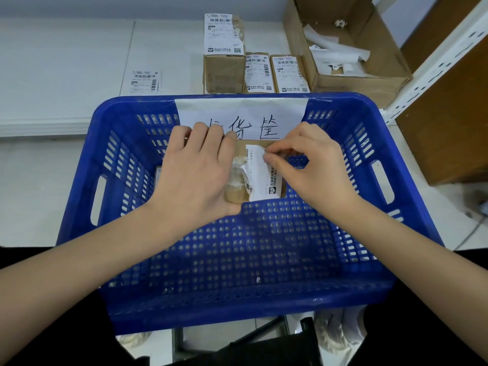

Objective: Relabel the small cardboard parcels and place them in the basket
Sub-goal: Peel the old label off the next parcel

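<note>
The small cardboard parcel sits in my left hand, held up over the open blue basket, not yet set down in it. My left fingers curl over its far edge with the thumb under the near side, so the box is clamped firmly. My right hand pinches the torn upper edge of the old label between thumb and forefinger; the other right fingers are loosely bent and hold nothing. The label is partly lifted and ragged on its left side, with white residue left on the cardboard.

I judge the step in hand to be stripping this old label. To do it well I want to pull low and slowly, back along the face of the box and not straight up, so the paper comes away whole instead of shredding further. My left hand should keep the parcel steady and press near the peel line so the cardboard skin does not tear off with the glue. If the strip narrows, I should re-pinch closer to where it still sticks.

Beyond the basket, three labelled parcels stand together on the white tabletop, and a loose label sheet lies to their left. An open carton with crumpled white paper scraps stands at the right, where the peeled piece could go. A handwritten paper sign hangs on the basket's far wall.
</note>
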Tool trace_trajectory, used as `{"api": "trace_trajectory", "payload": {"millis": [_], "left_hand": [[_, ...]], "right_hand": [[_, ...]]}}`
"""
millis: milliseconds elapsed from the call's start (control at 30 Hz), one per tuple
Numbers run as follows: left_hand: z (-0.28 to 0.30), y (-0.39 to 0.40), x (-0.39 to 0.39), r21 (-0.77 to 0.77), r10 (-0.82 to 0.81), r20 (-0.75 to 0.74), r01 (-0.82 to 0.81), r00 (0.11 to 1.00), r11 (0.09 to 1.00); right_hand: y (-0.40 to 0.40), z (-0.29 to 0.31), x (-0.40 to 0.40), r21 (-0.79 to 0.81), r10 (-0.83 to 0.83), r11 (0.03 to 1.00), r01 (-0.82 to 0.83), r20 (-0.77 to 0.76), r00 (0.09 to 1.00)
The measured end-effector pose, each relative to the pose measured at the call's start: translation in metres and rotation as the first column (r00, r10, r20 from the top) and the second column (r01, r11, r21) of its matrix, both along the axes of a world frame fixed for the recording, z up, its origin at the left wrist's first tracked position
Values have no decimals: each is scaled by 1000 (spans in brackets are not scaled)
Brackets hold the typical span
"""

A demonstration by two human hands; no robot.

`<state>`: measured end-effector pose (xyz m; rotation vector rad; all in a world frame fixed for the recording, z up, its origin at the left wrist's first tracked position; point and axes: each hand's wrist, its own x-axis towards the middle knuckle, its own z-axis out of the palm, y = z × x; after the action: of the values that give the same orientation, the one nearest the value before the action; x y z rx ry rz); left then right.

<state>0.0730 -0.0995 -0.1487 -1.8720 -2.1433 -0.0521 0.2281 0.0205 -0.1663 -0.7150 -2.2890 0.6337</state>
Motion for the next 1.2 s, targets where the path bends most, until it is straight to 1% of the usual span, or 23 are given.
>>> {"api": "trace_trajectory", "payload": {"millis": [167, 400, 533, 667, 800, 867, 1000, 1067, 1200], "left_hand": [[0, 1, -1, 6, 14, 7, -14, 1000, 1000], [-1, 1, 0, -19, 20, 39, -20, 999, 1000], [-1, 1, 1, -18, 19, 66, -18, 998, 1000], [-1, 1, 2, -21, 11, 55, -10, 998, 1000], [2, 0, 0, 0, 11, 31, -11, 999, 1000], [2, -1, 2, 0, -1, 28, 1, 1000, 1000], [3, 0, 2, -1, -4, 53, 4, 999, 1000], [3, 1, 1, -7, 7, 55, -7, 998, 1000], [3, 1, 0, -14, 11, 58, -10, 998, 1000]], "right_hand": [[-2, -2, -1, 89, -24, 996, 26, -25, 999], [-1, -7, -2, 185, 55, 982, -44, -59, 997], [-1, -8, -2, 242, 65, 969, -41, -95, 993], [-4, -8, -2, 306, 71, 951, -47, -67, 995], [-7, -7, -1, 230, 30, 973, -30, 1, 1000], [-9, -5, -2, 219, 23, 975, -25, 13, 1000], [-9, -4, -5, 216, 12, 976, 1, -61, 998], [-10, -4, -7, 189, 0, 982, 18, -95, 996], [-12, -3, -10, 162, -30, 986, 49, -114, 993]]}}
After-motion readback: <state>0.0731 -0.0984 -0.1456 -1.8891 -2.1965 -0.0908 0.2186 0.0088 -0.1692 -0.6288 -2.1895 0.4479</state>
